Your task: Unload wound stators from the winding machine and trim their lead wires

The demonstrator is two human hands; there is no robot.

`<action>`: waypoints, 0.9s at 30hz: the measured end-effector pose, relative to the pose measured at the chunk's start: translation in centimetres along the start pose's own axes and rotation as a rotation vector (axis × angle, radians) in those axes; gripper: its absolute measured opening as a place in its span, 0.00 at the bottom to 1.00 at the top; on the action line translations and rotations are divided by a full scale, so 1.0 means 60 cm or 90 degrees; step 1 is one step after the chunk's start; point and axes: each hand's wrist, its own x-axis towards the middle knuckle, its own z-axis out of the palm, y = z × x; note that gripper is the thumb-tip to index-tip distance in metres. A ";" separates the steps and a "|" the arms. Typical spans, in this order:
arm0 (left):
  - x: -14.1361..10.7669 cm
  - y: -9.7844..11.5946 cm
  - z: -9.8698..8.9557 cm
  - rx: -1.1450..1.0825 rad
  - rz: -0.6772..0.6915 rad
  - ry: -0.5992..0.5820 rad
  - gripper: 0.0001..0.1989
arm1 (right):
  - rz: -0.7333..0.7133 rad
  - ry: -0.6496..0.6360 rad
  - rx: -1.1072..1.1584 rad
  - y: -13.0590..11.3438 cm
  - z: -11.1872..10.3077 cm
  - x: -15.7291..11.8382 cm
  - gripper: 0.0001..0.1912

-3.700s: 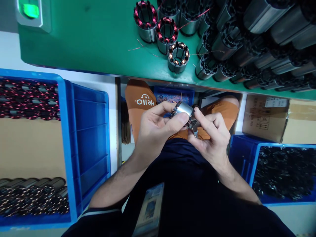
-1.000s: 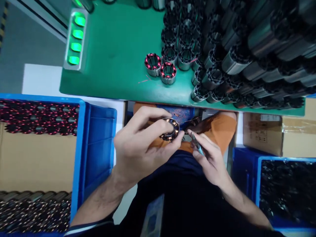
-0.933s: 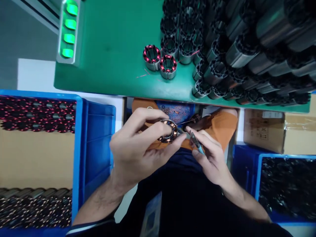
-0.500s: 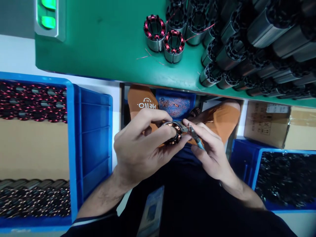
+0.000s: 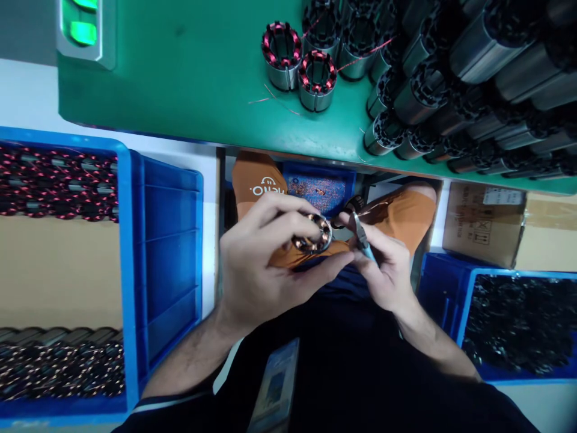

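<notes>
Head view: left hand point(image 5: 256, 261) gripping a stator point(image 5: 321, 244), right hand point(image 5: 388, 264) holding pliers point(image 5: 361, 233). Probably dense and rigid, with delicate coils point(image 5: 300, 244); best held around its outside.

From my remote view, the person wears a dark top point(image 5: 342, 373) with a clear-faced badge point(image 5: 274, 385). Left of the badge, a pale stripe point(image 5: 174, 403) trims the sleeve; beyond it, orange shorts point(image 5: 403, 222) carry white lettering point(image 5: 265, 189) and a smiley point(image 5: 268, 180).
</notes>
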 end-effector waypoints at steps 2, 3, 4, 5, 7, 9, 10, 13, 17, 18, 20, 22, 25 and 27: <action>0.005 -0.007 0.006 -0.146 -0.101 -0.004 0.14 | -0.005 0.021 -0.057 0.004 -0.004 0.004 0.32; 0.007 -0.010 0.009 -0.225 -0.158 0.001 0.14 | -0.017 0.032 -0.084 0.005 -0.006 0.006 0.33; 0.009 -0.013 0.013 -0.292 -0.210 0.012 0.16 | -0.037 0.045 -0.111 0.005 -0.006 0.007 0.34; 0.010 -0.014 0.017 -0.341 -0.250 0.025 0.17 | -0.062 0.060 -0.138 0.005 -0.005 0.007 0.35; 0.012 -0.016 0.025 -0.400 -0.295 0.033 0.19 | -0.114 0.089 -0.187 0.004 -0.001 0.006 0.35; 0.012 -0.014 0.033 -0.436 -0.310 0.028 0.17 | -0.149 0.110 -0.222 0.003 0.003 0.005 0.35; 0.011 -0.012 0.037 -0.452 -0.315 0.023 0.15 | -0.157 0.118 -0.233 0.002 0.005 0.004 0.34; 0.011 -0.008 0.046 -0.472 -0.323 0.021 0.13 | -0.151 0.132 -0.245 0.003 0.008 0.004 0.32; 0.011 -0.007 0.050 -0.478 -0.312 0.030 0.14 | -0.145 0.123 -0.219 0.010 0.007 0.001 0.36; 0.011 -0.007 0.051 -0.481 -0.313 0.027 0.14 | -0.144 0.119 -0.206 0.011 0.006 0.000 0.38; 0.011 -0.006 0.054 -0.480 -0.317 0.025 0.15 | -0.136 0.113 -0.183 0.013 0.004 -0.004 0.38; 0.010 -0.006 0.060 -0.470 -0.316 0.039 0.18 | -0.113 0.104 -0.170 0.012 0.003 -0.006 0.35; 0.010 -0.008 0.075 -0.467 -0.323 0.092 0.20 | -0.071 0.084 -0.159 0.010 0.001 -0.004 0.30; 0.008 -0.015 0.078 -0.475 -0.317 0.135 0.19 | -0.048 0.062 -0.158 0.011 -0.002 -0.001 0.30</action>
